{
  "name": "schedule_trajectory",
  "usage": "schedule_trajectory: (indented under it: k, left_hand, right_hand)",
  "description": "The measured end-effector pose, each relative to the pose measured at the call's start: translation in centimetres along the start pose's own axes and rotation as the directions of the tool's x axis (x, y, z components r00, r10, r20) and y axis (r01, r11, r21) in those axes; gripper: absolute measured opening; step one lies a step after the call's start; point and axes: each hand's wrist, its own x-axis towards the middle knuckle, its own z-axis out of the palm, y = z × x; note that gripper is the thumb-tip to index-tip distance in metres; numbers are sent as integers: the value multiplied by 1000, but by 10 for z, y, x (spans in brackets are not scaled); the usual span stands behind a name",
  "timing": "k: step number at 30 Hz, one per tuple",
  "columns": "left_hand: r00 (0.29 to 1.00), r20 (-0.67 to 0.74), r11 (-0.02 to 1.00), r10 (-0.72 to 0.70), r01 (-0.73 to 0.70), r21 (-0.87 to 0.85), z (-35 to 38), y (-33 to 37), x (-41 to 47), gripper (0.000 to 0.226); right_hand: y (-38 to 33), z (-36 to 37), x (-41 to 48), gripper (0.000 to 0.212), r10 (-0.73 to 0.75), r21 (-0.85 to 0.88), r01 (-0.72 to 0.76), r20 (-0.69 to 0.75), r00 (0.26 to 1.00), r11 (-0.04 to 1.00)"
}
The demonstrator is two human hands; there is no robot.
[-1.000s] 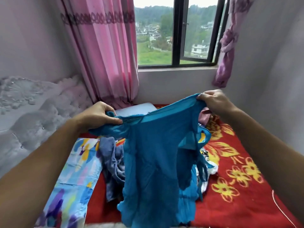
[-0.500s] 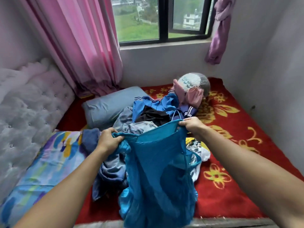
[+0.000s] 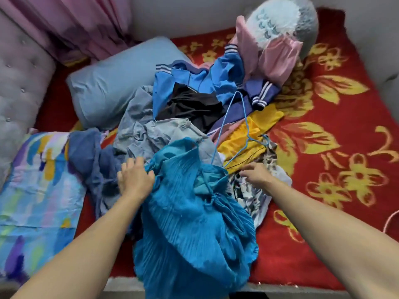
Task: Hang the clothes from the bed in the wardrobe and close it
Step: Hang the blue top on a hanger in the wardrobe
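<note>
A teal pleated garment (image 3: 190,212) lies crumpled on the front of the clothes pile (image 3: 194,108) on the bed and hangs over the bed's front edge. My left hand (image 3: 135,180) rests on the pile at the garment's left edge, fingers fairly straight. My right hand (image 3: 257,175) hovers just right of the garment's top corner, over a black-and-white patterned cloth (image 3: 250,195), fingers extended and holding nothing. A blue wire hanger (image 3: 237,117) lies on the pile just beyond the garment. The wardrobe is out of view.
The bed has a red blanket with yellow flowers (image 3: 323,147). A grey-blue pillow (image 3: 112,83) and a colourful pillow (image 3: 36,190) lie at the left, beside a grey tufted headboard (image 3: 19,83). A fluffy grey cushion (image 3: 280,24) sits at the back.
The teal garment, held up spread between both hands a second ago, has come down onto the pile. My right hand has let go of it. The view has tilted down to the bed.
</note>
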Motion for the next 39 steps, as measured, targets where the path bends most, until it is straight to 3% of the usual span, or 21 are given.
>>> schedule_trajectory:
  k: [4, 6, 8, 11, 13, 17, 20, 22, 24, 26, 28, 30, 33, 36, 39]
  left_hand:
    - [983, 45, 970, 180, -170, -173, 54, 61, 28, 47]
    - [969, 101, 956, 227, -201, -214, 80, 88, 42, 58]
    - [949, 179, 954, 258, -221, -205, 104, 107, 56, 72]
    - [926, 319, 972, 200, -148, -181, 127, 121, 68, 83]
    - [948, 298, 979, 112, -54, -195, 137, 118, 73, 63]
    - [997, 80, 902, -18, 51, -428, 137, 98, 81, 13]
    - [991, 123, 777, -54, 120, -619, 124, 94, 85, 20]
    - [961, 245, 538, -129, 275, -797, 112, 98, 87, 21]
    - [911, 390, 310, -135, 413, -857, 101, 101, 91, 11]
    - [868, 493, 243, -65, 493, -836, 89, 98, 94, 23]
    - [840, 542, 285, 27, 513, -810, 78, 94, 96, 29]
    - [831, 552, 353, 69, 498, -793, 68, 87, 96, 28]
    - [866, 500, 353, 27, 459, -815, 56, 78, 93, 8]
    - [897, 442, 341, -7, 417, -842, 41, 74, 91, 8]
    - [911, 412, 369, -23, 391, -843, 32, 70, 93, 13]
  right_hand:
    - [40, 26, 47, 37, 74, -82, -71, 35, 997, 994]
    - [44, 49, 62, 58, 26, -30, -24, 55, 998, 999]
    - [44, 73, 76, 64, -15, 44, 11, 94, 995, 999]
    - [45, 91, 93, 25, 36, 97, -45, 86, 996, 994]
    - [47, 78, 101, 7, 87, 77, -85, -23, 996, 993]
    - [59, 24, 122, 16, 209, 72, -200, -176, 962, 977]
    - [41, 2, 156, 34, 240, 217, -204, -154, 958, 955]
    - [19, 4, 184, 54, 266, 488, -181, -109, 958, 854]
    - [-3, 12, 205, 58, 328, 709, -181, -75, 942, 682]
    - [-21, 14, 214, 45, 371, 800, -140, -109, 922, 584]
    - [-42, 5, 216, 42, 425, 855, -52, -203, 882, 517]
    - [-60, -6, 214, 50, 393, 807, 103, -389, 833, 581]
    - [-82, -30, 194, 51, 84, 449, 307, -664, 743, 839]
    - [-113, -59, 158, 29, -206, 195, 468, -709, 675, 862]
    - [-135, -77, 109, 40, -351, -4, 492, -706, 615, 871]
